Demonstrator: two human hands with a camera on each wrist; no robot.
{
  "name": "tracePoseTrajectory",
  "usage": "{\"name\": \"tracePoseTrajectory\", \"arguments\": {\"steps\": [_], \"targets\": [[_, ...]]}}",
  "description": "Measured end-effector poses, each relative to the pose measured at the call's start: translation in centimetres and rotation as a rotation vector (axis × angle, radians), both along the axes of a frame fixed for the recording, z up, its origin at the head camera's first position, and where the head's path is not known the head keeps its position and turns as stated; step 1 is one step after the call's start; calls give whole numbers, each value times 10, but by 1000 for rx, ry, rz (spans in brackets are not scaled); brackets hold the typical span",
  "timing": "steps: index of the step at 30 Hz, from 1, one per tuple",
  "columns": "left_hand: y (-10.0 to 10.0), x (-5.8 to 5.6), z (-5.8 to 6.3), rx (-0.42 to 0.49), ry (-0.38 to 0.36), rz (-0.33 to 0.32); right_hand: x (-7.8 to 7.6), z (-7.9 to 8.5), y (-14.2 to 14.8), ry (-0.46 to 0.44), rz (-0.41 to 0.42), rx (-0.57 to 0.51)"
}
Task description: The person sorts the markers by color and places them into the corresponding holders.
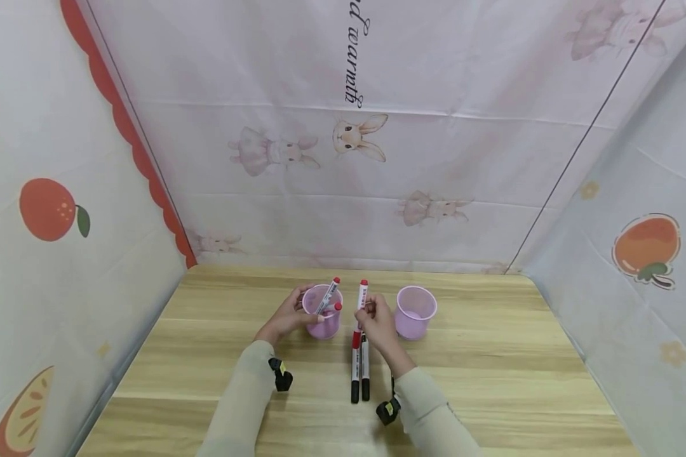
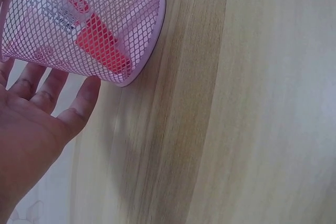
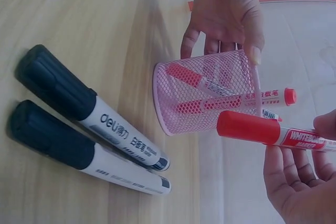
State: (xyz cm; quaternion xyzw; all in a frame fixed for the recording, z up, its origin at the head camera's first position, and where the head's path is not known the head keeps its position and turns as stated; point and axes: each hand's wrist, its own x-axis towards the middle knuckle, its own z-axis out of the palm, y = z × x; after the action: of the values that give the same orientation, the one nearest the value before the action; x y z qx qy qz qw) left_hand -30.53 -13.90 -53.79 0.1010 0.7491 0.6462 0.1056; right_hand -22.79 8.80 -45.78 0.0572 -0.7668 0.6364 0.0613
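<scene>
Head view, below centre of frame: the held marker [image 1: 363, 294] stands just right of the left cup [image 1: 324, 329], a gap showing between them, its long axis running nearly up and down the picture, red cap at the lower end. The right hand [image 1: 379, 322], nearer to it, pinches its barrel between thumb and curled fingers. The left hand [image 1: 286, 319], at the cup's left, holds that cup, thumb over the near rim and fingers spread round the side. In the right wrist view the marker lies almost level, cap to the left, overlapping the cup's rim. Two red markers [image 3: 266, 97] slant from the cup's mouth and, with the thumb, partly obstruct it. Two black markers [image 3: 126, 136] lie side by side below; the right cup [image 1: 413, 327] stands beside the right hand.
</scene>
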Motion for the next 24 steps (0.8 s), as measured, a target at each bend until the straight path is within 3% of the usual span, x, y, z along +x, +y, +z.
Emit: {"name": "tracePoseTrajectory", "arguments": {"steps": [8,17,24], "targets": [[-1,1,3,6,-3,-27,-7,3,0,49,-25,-54],[-1,14,30,33,-30,-86,-14,3,2,110,-11,-98],[0,15,31,13,-30,-86,-15,6,0,178,-37,-89]]}}
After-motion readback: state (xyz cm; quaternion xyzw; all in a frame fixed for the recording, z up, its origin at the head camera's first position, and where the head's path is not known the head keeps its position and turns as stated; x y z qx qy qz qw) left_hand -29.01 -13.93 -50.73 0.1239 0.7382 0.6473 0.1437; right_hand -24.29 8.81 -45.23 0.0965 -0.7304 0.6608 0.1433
